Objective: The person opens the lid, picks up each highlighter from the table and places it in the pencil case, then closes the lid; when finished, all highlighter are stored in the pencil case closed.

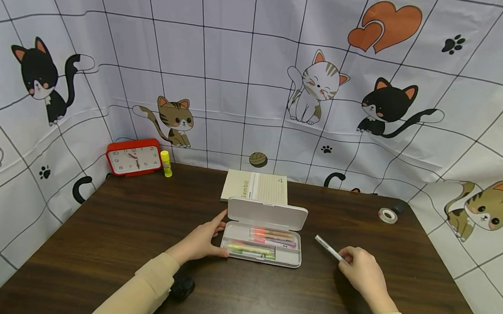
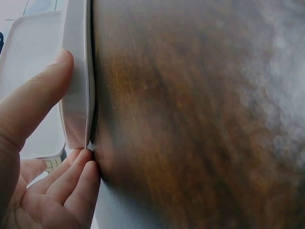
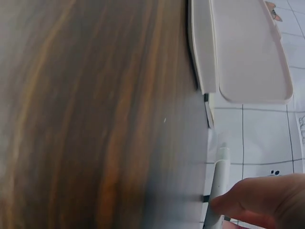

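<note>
A white pencil case [image 1: 288,256] lies on the dark wood table with its lid [image 1: 270,214] raised at the back. Orange- and pink-ended pens [image 1: 273,235] fill its rear compartment, while yellow-green pens [image 1: 251,250] sit in the front one. At the case's left end, my left hand [image 1: 202,240] grips it, thumb at the front and fingers round the side. The left wrist view shows that thumb [image 2: 43,90] against the case wall [image 2: 76,95]. To the right of the case, my right hand [image 1: 362,272] pinches a white pen [image 1: 328,247] above the table, its end pointing toward the case.
Behind the lid lies a cream notebook [image 1: 256,185]. A red alarm clock [image 1: 134,158] and a yellow glue stick [image 1: 166,164] stand at the back left. A roll of white tape [image 1: 388,216] is at the back right, near a dark object [image 1: 398,206]. A cat-printed curtain [image 1: 225,94] borders the table.
</note>
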A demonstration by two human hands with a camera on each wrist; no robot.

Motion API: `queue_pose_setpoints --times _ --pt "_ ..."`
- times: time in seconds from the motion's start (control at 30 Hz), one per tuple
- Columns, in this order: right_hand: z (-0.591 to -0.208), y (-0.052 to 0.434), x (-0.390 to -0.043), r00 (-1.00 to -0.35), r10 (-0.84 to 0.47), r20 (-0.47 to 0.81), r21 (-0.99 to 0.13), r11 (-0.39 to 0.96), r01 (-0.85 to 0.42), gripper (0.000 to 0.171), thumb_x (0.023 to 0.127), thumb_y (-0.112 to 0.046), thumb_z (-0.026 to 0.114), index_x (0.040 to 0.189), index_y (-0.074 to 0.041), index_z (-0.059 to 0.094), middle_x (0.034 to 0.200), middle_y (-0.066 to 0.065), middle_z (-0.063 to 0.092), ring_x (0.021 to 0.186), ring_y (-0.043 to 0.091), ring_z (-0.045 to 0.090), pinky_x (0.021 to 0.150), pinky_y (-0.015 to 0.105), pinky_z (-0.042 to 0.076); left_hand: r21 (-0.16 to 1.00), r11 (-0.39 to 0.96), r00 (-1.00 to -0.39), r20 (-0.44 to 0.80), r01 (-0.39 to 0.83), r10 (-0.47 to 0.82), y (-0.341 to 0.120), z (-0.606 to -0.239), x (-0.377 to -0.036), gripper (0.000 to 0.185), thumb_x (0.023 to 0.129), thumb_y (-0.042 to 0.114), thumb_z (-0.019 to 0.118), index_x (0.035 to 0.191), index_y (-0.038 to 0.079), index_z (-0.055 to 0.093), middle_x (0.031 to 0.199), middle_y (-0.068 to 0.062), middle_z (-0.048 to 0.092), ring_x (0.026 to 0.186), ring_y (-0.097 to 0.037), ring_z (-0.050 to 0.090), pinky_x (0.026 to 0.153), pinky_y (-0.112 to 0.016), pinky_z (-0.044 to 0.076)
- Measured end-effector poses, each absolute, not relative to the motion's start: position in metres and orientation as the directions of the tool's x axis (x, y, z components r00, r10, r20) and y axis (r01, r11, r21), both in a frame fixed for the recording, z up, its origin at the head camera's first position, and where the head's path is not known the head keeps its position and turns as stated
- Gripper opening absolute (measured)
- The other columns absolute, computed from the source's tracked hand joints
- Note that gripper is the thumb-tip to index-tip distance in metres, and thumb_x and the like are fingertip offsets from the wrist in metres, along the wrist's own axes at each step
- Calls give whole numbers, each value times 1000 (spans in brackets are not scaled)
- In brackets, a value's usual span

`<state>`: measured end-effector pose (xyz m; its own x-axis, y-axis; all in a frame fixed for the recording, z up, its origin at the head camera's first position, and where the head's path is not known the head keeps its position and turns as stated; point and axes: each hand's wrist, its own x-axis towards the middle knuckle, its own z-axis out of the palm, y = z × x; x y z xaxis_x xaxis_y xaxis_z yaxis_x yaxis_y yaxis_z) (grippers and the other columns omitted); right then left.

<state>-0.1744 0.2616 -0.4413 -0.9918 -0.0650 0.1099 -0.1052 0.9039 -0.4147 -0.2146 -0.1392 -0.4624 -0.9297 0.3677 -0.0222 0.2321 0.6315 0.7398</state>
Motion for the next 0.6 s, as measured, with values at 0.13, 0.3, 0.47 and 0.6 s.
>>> queue_pose_setpoints --times 0.13,0.3,0.47,0.6 --pt "-440 254 -174 -989 -74 131 -416 901 -123 13 77 -4 67 90 -4 70 77 2 57 67 15 49 54 27 42 741 630 -930 -23 230 367 -140 -463 -214 111 69 24 86 152 4 15 135 -18 50 124 -29 52 101 -41 45" --pt "-439 242 -176 -985 -85 153 -409 902 -141 14 77 -5 70 90 -7 70 77 1 57 67 13 50 55 27 43 741 632 -931 -24 228 365 -140 -463 -214 111 69 23 86 152 4 15 135 -18 50 124 -29 52 102 -40 45" --pt "-438 228 -177 -978 -109 180 -406 897 -174 14 76 -4 72 88 -9 70 76 0 56 65 13 49 54 27 42 742 631 -931 -24 228 365 -139 -462 -214 111 69 22 86 152 4 15 135 -18 50 124 -29 51 102 -40 45" --pt "-439 216 -178 -971 -131 198 -398 895 -202 14 75 -4 71 87 -11 71 75 -2 55 64 12 48 53 27 42 745 627 -931 -22 228 365 -139 -461 -214 111 69 22 86 151 3 15 135 -17 51 124 -28 51 102 -40 45"
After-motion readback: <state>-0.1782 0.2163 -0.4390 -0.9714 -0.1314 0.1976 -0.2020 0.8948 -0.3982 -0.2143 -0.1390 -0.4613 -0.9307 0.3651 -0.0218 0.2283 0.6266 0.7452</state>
